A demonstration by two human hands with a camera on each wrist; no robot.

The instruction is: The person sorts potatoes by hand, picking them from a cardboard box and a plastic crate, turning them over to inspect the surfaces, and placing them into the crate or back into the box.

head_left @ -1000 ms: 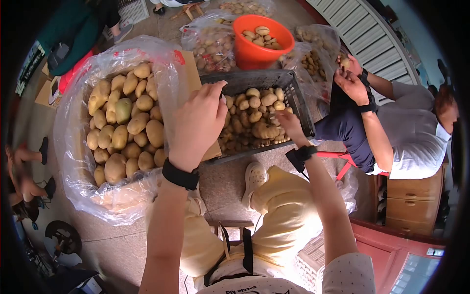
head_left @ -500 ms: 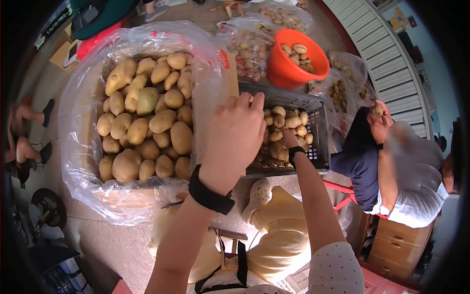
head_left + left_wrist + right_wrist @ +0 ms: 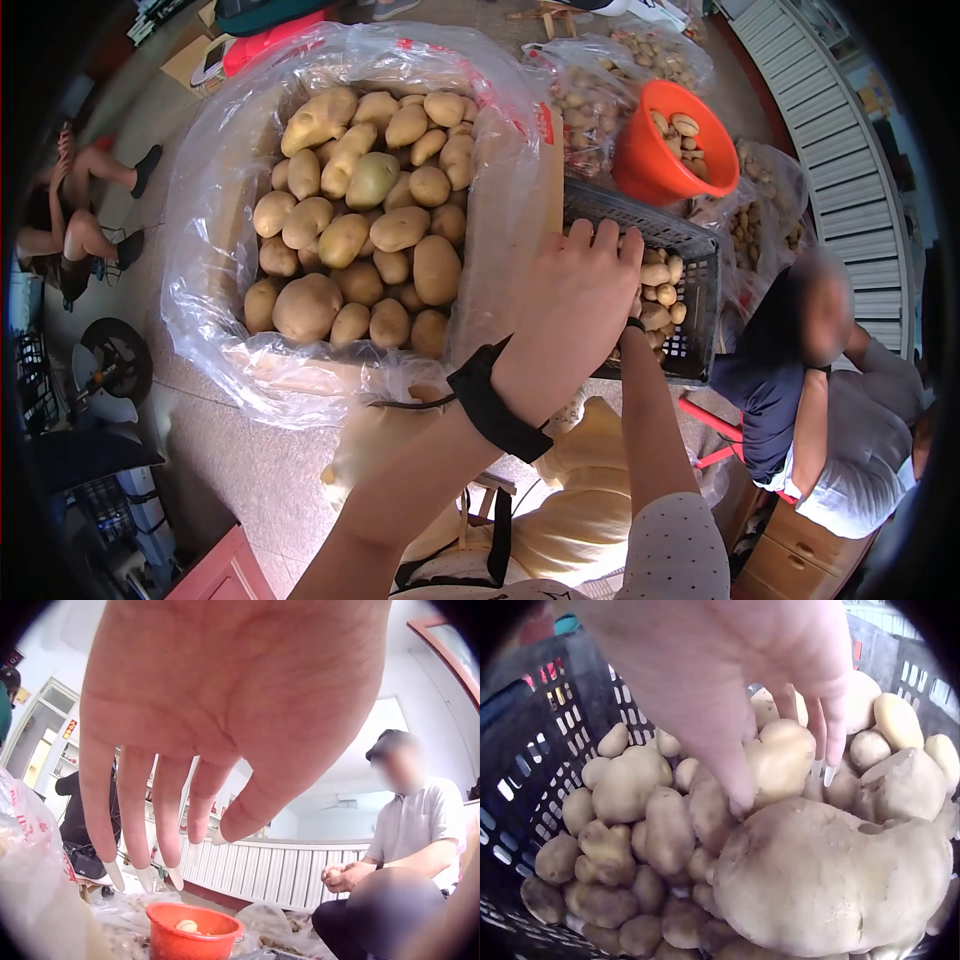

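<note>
My left hand [image 3: 575,310] is held over the near left part of a black plastic crate [image 3: 706,300]. In the left wrist view its palm is bare and its fingers hang loosely, with nothing in them. Down in the crate, my right hand [image 3: 742,682] grips a yellowish potato [image 3: 780,761] between thumb and fingers; the head view hides most of this hand behind the left one. A large, lumpy potato [image 3: 832,877] lies just in front, among several smaller potatoes [image 3: 671,829]. To the left, a plastic-lined cardboard box [image 3: 552,170] holds larger potatoes [image 3: 345,240].
An orange bucket [image 3: 640,150] with potatoes stands beyond the crate, among clear bags [image 3: 590,105] of potatoes. A seated person [image 3: 850,410] is at the right, close to the crate. Another person [image 3: 85,200] sits at far left, near a fan-like wheel [image 3: 117,358].
The head view has swung, so box and crate appear farther right. My right hand has gone deeper into the crate and now grips a potato. My left hand stays raised, its fingers now more extended.
</note>
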